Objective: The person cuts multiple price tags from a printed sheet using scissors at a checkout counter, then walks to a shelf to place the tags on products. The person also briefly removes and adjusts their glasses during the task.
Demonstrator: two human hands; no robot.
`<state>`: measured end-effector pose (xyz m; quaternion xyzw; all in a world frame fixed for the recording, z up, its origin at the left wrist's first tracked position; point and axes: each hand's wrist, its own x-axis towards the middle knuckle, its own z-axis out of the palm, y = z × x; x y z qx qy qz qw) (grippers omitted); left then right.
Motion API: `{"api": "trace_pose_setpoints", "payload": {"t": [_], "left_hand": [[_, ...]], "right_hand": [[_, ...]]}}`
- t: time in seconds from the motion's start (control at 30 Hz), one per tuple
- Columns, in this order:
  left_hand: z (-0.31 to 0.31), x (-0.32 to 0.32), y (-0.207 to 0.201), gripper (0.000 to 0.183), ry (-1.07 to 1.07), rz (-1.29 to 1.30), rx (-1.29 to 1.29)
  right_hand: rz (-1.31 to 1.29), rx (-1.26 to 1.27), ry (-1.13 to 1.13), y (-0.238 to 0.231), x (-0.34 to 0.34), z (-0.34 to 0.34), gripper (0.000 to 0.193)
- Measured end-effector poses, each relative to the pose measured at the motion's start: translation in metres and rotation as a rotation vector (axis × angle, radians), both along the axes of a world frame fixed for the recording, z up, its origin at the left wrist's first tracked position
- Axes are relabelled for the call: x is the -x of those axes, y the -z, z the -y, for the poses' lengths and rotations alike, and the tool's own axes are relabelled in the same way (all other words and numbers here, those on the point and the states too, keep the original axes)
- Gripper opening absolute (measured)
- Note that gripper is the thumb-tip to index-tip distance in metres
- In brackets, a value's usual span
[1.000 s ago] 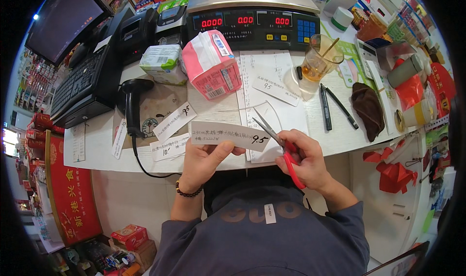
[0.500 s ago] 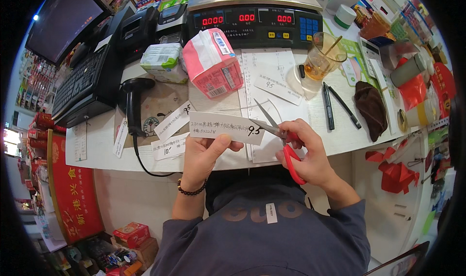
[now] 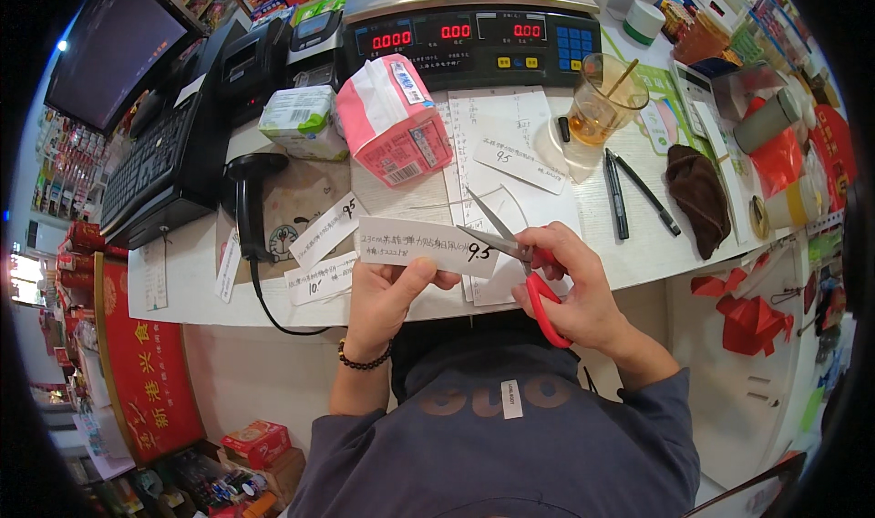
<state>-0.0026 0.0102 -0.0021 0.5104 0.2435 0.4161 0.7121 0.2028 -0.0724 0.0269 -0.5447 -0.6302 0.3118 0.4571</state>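
My left hand (image 3: 398, 297) pinches a handwritten white paper label (image 3: 415, 244) between thumb and fingers, over the counter's near edge. In my right hand (image 3: 576, 285) is a pair of scissors with red handles (image 3: 544, 313). Their metal blades (image 3: 494, 222) are spread, pointing up and left at the label's right end; I cannot tell whether they touch it. Left of the label lie more handwritten paper strips (image 3: 328, 230). Beyond it stand a pink-and-white package (image 3: 394, 121) and a green-and-white package (image 3: 303, 121). Another label (image 3: 519, 167) rests on a written sheet (image 3: 507, 117).
A black scale (image 3: 474, 48) with red digits spans the back. Left are a barcode scanner (image 3: 250, 203), a keyboard (image 3: 155, 167) and a monitor (image 3: 109, 44). To the right are a glass of brown liquid (image 3: 605, 103), pens (image 3: 617, 199) and a dark brown cloth item (image 3: 697, 202).
The whole view has shifted slightly. My left hand still holds the label and my right hand the scissors, both in nearly the same pose.
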Motion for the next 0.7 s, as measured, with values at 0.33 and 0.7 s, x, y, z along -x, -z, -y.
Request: {"api": "trace_pose_setpoints", "payload": {"t": [0.33,0.7], "left_hand": [[0.0009,-0.0003,0.0023,0.023,0.005,0.032,0.009],[0.0021,-0.0002,0.0034,0.025,0.000,0.047,0.022]], "right_hand": [[-0.016,-0.004,-0.011,-0.0005,0.0012,0.0000,0.041],[-0.021,-0.004,-0.019,0.0008,0.0021,0.0005,0.042]]}}
